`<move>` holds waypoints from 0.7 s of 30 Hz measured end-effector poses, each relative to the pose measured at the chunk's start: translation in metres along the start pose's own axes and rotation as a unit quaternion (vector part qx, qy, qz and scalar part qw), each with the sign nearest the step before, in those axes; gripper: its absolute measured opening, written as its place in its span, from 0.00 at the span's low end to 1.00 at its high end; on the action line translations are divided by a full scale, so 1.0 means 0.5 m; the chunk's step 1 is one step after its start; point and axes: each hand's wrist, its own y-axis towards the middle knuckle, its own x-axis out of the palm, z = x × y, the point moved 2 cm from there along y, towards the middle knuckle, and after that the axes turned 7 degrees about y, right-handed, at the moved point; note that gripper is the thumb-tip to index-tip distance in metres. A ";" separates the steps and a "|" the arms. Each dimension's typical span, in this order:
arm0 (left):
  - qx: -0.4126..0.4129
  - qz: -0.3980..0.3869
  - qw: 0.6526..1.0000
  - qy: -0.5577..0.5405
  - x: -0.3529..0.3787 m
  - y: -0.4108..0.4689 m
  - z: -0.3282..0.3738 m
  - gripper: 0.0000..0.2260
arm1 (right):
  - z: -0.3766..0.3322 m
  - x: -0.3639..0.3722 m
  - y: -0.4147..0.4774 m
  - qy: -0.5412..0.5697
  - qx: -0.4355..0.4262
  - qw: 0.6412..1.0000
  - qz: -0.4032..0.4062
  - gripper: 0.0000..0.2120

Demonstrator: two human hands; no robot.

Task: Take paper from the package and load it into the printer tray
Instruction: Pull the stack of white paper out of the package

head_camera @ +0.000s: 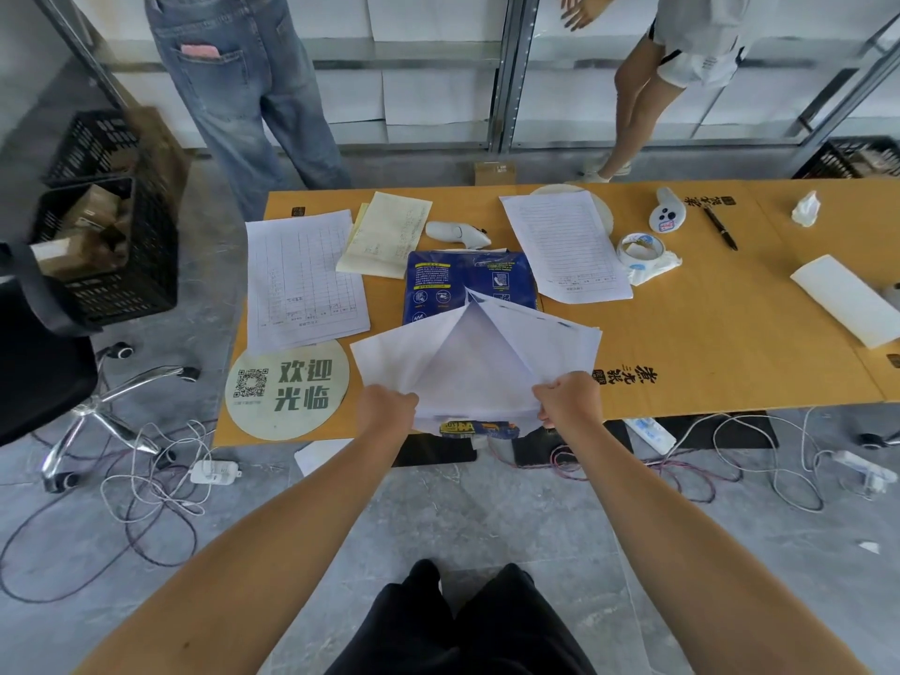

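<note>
Both hands clamped on the near edge of a paper stack

The left hand (387, 404) and right hand (567, 394) have fingers closed on white paper (475, 355), its sheets fanning up and apart between them. It lies over the blue package (467, 277) on the cardboard-covered worktop (730, 343), with printed forms (302, 280) to the left.
</note>
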 end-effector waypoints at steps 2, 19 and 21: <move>-0.015 -0.004 1.000 -0.026 0.000 0.002 0.000 0.12 | 0.004 0.001 -0.005 0.067 0.033 0.997 -0.025 0.09; -0.093 0.001 0.977 -0.190 0.048 -0.027 -0.020 0.16 | 0.031 -0.014 -0.022 0.103 0.103 0.983 -0.115 0.15; -0.101 -0.031 0.964 -0.245 0.054 -0.020 -0.034 0.14 | 0.026 -0.008 -0.019 0.153 0.127 0.975 -0.099 0.18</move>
